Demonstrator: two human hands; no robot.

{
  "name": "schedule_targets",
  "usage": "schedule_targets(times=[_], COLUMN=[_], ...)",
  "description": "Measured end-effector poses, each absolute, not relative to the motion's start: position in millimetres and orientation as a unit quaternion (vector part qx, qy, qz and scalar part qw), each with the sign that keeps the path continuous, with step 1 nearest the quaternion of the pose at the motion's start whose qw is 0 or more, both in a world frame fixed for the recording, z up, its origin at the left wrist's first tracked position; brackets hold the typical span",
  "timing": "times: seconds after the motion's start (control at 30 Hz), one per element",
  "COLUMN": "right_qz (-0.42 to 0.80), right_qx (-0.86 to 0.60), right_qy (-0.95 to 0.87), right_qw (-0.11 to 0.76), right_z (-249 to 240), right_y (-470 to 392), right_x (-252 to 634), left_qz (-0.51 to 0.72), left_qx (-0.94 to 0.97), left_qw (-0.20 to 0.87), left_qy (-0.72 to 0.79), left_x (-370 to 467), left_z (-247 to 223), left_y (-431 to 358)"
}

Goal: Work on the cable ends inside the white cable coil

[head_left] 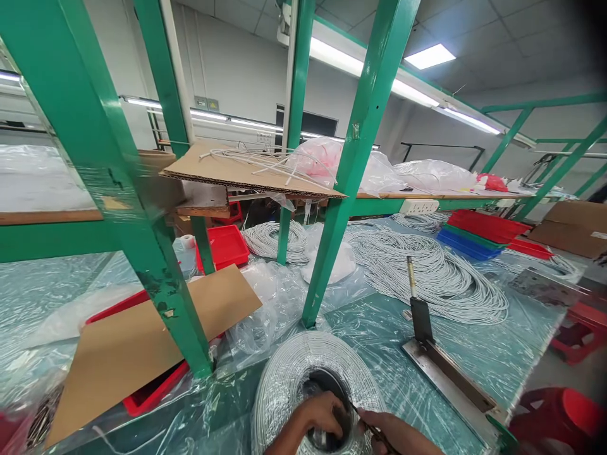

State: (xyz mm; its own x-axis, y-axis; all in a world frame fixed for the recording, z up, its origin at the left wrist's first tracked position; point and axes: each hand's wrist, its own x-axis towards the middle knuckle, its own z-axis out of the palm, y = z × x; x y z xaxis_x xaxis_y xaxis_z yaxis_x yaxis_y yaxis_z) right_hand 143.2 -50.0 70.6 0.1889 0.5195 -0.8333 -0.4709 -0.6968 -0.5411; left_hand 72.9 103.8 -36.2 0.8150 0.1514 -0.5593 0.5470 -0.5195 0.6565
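A round coil of white cable (294, 373) lies on the plastic-covered table near the front edge. My left hand (315, 420) reaches into the coil's dark centre hole, fingers curled over its inner rim. My right hand (396, 436) sits just right of the hole and grips a thin dark tool (365, 422) whose tip points toward the centre. Whether the tool touches the cable is hidden by the hands.
Green frame posts (332, 253) rise from the table just behind the coil. Cardboard (142, 341) over a red tray lies left. A metal cutter with upright lever (420, 316) stands right. Large cable piles (436, 278), red and blue trays (478, 234) and plastic bags lie behind.
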Motion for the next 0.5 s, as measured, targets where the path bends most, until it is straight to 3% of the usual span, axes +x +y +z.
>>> schedule_targets(times=[0.1, 0.27, 0.37, 0.5], right_qz=[0.595, 0.593, 0.588, 0.543], right_qx=[-0.716, -0.67, -0.674, -0.741], right_qy=[-0.159, -0.252, -0.291, -0.329], right_qw=[0.329, 0.368, 0.339, 0.219], right_z=[51, 11, 17, 50], right_y=[-53, -59, -63, -66], right_x=[151, 172, 182, 191], left_qz=[-0.231, -0.265, -0.31, -0.356], left_qx=[0.844, 0.821, 0.834, 0.828], left_qw=[0.449, 0.465, 0.418, 0.401], left_qy=[0.179, 0.197, 0.182, 0.165], left_x=[75, 81, 86, 90], left_z=[-31, -18, -11, -1], left_y=[104, 103, 103, 105])
